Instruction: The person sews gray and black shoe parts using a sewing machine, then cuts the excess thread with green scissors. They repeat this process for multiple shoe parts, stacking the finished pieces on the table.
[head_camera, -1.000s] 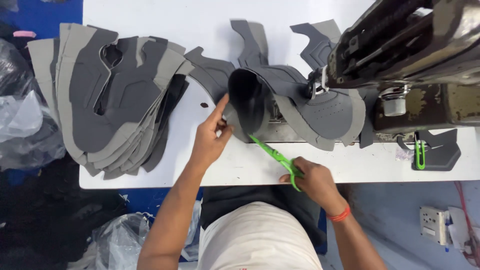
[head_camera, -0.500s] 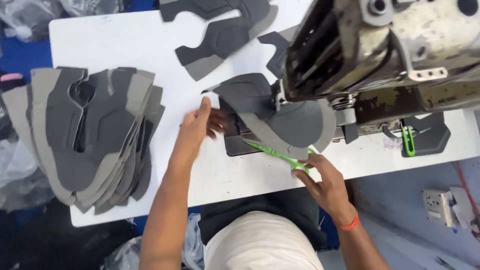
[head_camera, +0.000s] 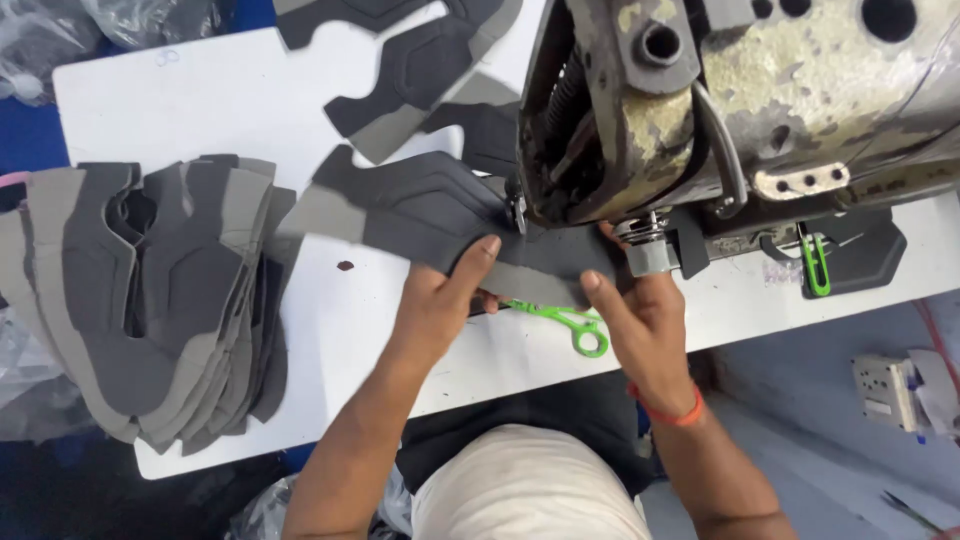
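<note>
A flat grey shoe-upper piece (head_camera: 420, 205) lies on the white table (head_camera: 220, 110) and runs under the head of a worn sewing machine (head_camera: 720, 100). My left hand (head_camera: 445, 295) pinches its near edge with fingers and thumb. My right hand (head_camera: 640, 315) holds the same piece just below the machine's needle area. Green-handled snips (head_camera: 570, 322) lie on the table between my two hands, held by neither. The needle itself is hidden behind the machine head.
A stack of several grey upper pieces (head_camera: 150, 300) sits at the table's left. More cut pieces (head_camera: 420, 70) lie at the back. A second green snips (head_camera: 817, 265) rests on a dark pad at the right. Plastic bags lie on the floor at left.
My right hand has put the green snips down and taken hold of the grey piece. The piece, curled up before, now lies flat under the machine. The view has moved closer.
</note>
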